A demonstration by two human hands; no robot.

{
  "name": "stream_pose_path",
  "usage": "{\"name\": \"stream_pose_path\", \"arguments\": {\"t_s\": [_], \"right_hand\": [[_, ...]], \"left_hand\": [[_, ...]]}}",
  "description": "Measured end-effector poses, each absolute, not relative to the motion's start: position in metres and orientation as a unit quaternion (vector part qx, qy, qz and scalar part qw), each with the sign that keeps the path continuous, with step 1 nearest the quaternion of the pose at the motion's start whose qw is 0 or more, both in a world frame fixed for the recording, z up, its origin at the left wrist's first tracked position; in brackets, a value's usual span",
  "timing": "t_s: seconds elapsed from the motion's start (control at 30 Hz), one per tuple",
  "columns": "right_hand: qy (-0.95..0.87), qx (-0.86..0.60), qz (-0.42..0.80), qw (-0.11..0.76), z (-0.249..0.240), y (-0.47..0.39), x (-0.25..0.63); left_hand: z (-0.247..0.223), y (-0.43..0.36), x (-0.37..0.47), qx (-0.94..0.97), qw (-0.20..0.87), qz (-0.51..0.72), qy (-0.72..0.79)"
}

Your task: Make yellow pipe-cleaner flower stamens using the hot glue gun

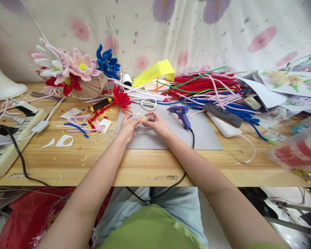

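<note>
My left hand and my right hand meet over a grey cutting mat, fingertips almost touching. My right thumb and fingers pinch a small yellow piece. The left fingers are closed together at a thin white bit; what exactly they hold is too small to make out. Just beyond the fingertips shows a small white and yellow sprig. A red fuzzy flower with orange stems lies behind my left hand. White-handled scissors rest beyond my right hand, and a blue glue gun lies to its right.
Pipe cleaners pile up at the back, beside a yellow sheet. Finished flowers stand back left. Scraps and a power strip lie left; a phone lies right. The glue gun's black cord drops over the front edge.
</note>
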State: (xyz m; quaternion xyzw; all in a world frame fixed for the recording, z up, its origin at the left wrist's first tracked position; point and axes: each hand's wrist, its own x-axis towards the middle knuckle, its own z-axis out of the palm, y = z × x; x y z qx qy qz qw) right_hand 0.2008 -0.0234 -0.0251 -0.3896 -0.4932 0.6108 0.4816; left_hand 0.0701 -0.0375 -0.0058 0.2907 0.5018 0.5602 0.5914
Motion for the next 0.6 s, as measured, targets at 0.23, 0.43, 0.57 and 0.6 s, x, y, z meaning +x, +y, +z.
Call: {"name": "stream_pose_path", "arguments": {"t_s": [0.23, 0.43, 0.57, 0.6], "right_hand": [[-0.493, -0.402, 0.606, 0.477, -0.023, -0.024, 0.204], [-0.499, -0.422, 0.567, 0.501, -0.02, -0.023, 0.207], [-0.503, -0.424, 0.555, 0.51, -0.021, -0.024, 0.206], [-0.505, -0.425, 0.55, 0.511, -0.022, -0.024, 0.206]], "left_hand": [[-0.012, -0.038, 0.066, 0.392, 0.525, 0.54, 0.527], [-0.015, -0.037, 0.067, 0.413, 0.512, 0.531, 0.534], [-0.016, -0.036, 0.067, 0.417, 0.494, 0.532, 0.546], [-0.016, -0.036, 0.067, 0.419, 0.489, 0.529, 0.553]]}}
